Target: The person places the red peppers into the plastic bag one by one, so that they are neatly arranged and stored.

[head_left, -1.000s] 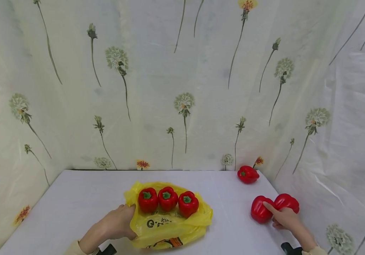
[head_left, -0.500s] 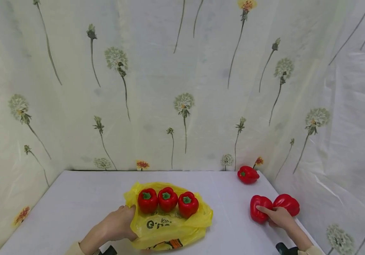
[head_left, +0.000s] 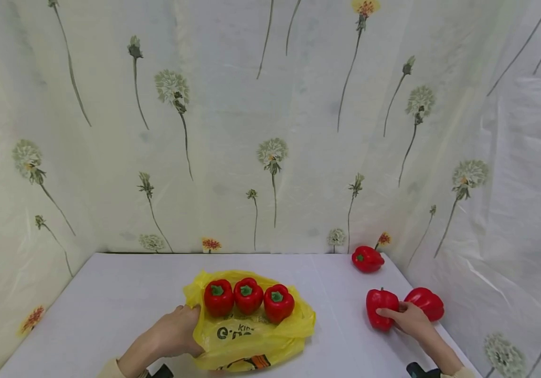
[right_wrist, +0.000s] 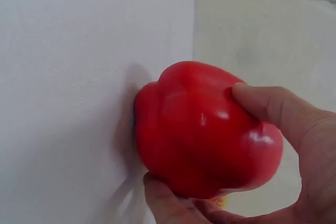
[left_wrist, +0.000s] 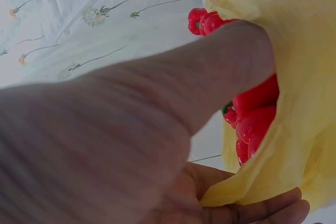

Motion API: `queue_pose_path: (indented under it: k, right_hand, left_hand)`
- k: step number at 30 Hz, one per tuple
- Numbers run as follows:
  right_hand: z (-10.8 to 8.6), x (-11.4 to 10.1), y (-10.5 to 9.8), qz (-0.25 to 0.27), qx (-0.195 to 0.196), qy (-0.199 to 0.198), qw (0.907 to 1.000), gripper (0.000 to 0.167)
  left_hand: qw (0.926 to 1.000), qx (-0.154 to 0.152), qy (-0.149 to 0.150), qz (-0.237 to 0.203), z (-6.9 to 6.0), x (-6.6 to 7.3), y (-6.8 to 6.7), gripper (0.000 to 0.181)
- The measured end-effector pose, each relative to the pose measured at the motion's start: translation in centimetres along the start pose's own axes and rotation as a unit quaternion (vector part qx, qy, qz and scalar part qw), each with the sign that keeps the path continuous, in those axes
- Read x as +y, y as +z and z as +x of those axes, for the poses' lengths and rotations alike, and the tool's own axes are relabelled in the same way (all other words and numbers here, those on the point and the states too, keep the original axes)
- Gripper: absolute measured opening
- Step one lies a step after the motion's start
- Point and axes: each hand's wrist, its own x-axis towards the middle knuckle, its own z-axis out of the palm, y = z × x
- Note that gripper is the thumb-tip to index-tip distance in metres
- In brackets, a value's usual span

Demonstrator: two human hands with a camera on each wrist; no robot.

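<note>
A yellow plastic bag point(head_left: 270, 344) lies with its mouth spread on the table, and three red bell peppers point(head_left: 277, 303) with green stems sit in a row in it. My left hand point(head_left: 176, 332) holds the bag's left edge; in the left wrist view the thumb is inside the bag point(left_wrist: 310, 72) and the fingers lie outside, beneath it. At the right, my right hand point(head_left: 413, 321) grips a red bell pepper point(head_left: 380, 307). The right wrist view shows thumb and fingers on opposite sides of this pepper point(right_wrist: 202, 124).
Just behind my right hand another red bell pepper point(head_left: 425, 303) lies by the table's right edge. One more red bell pepper point(head_left: 367, 259) lies on its side in the far right corner. A flower-printed curtain point(head_left: 232, 131) encloses the white table point(head_left: 142, 283).
My right hand has moved left and taken hold of the nearer pepper, which has turned and shifted slightly left, apart from its neighbour. The left hand and bag stay put.
</note>
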Motion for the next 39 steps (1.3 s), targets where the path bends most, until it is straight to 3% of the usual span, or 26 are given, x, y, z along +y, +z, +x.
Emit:
queue_pose_path:
  k: [9,18,25,39]
  right_hand:
    - [-0.5,-0.5,1.0,0.009,0.002,-0.052,0.9986,0.115]
    - [-0.4,-0.2,2.2,0.040,0.003,-0.070,0.9967,0.121]
    - [-0.6,-0.2,2.7,0.061,-0.001,-0.072,0.9955,0.119]
    - [-1.0,-0.6,2.3,0.041,0.003,-0.068,0.9968,0.123]
  left_hand:
    - [1.0000,-0.002,-0.006,0.005,0.2,0.0,0.0,0.081]
    - [1.0000,-0.003,-0.001,0.001,0.1,-0.1,0.1,0.086]
    - [0.9999,-0.008,-0.006,0.000,0.1,-0.2,0.2,0.086]
    - [0.9999,-0.002,-0.006,0.009,0.2,-0.1,0.1,0.087]
